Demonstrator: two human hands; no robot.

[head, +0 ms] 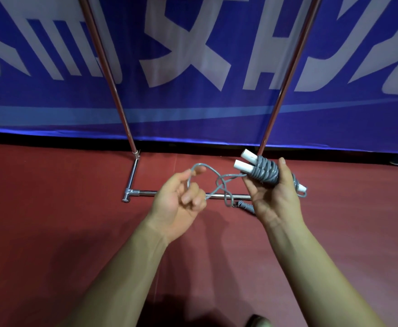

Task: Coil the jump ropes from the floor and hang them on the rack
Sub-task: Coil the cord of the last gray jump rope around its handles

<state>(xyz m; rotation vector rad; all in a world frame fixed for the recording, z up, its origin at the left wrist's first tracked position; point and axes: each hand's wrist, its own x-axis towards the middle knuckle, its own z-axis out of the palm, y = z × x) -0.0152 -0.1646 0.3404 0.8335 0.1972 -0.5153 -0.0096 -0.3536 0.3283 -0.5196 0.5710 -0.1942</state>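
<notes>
- Grey plastic jump rope (pixel 265 172), wound tightly round its two white cylindrical handles (pixel 247 157), sits in our right hand (pixel 271 199), held above the dark red floor (pixel 51 208).
- Our right grip is clamped round the wound bundle, with the thumb on one side and the fingers on the other.
- Our left hand (pixel 179 201) has its grip closed on a loose loop of the same rope, which crosses over itself between our hands.
- Beyond our hands stands a chrome metal rack (pixel 143 192), in front of a blue banner with white letters (pixel 193 109).

Rack (pixel 143 192) top beyond upper edge
</notes>
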